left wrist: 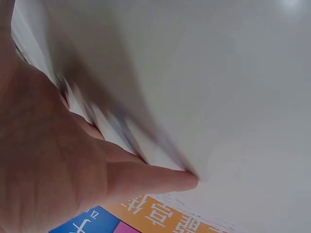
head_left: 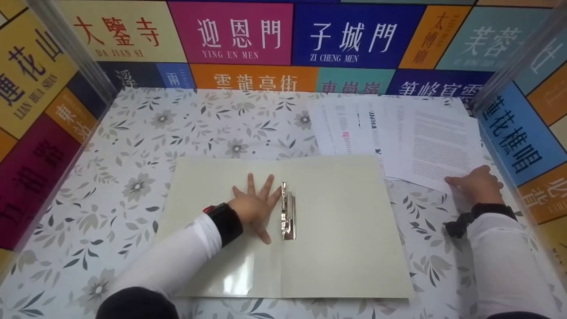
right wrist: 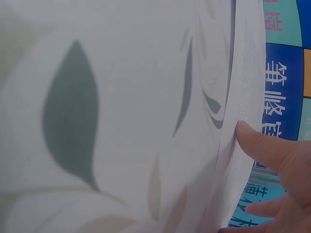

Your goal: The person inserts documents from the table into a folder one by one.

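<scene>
Cream folder (head_left: 345, 261) bears the splayed left hand (head_left: 254, 208); the right hand (head_left: 480, 186) apparently pinches papers (head_left: 438, 141).

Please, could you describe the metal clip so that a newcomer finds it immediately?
On the floral tablecloth lies a large, open, cream folder. In the head view, look just right of its middle fold: there sits the metal clip. It is narrow, silvery and shiny, unlike the plain, pale folder around it.
</scene>
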